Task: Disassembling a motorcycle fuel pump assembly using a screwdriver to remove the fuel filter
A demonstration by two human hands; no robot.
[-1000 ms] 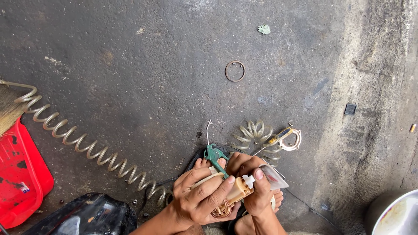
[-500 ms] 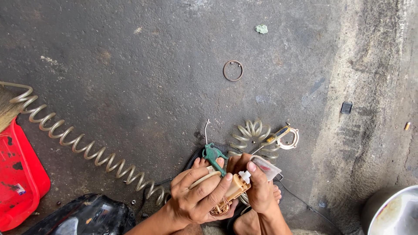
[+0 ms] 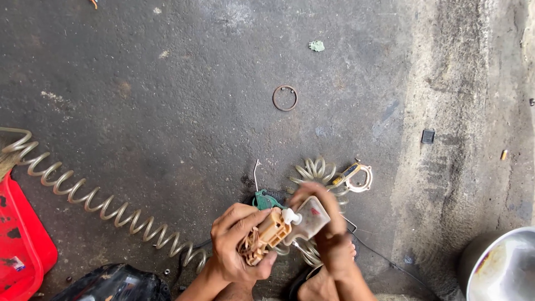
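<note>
Both hands [image 3: 290,239] closed around a tan part [image 3: 266,237].

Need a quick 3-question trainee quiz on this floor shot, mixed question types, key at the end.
1. True or false: the left hand holds a tan plastic part.
2. What does the right hand press against that part? A) small squeeze bottle B) hammer C) paintbrush
3. Fill in: the coiled hose runs from the red crate toward the person's ____.

Key: 1 true; 2 A; 3 hands. Extra: a metal ring lies alone higher up on the floor, and a steel bowl sits at bottom right.
</note>
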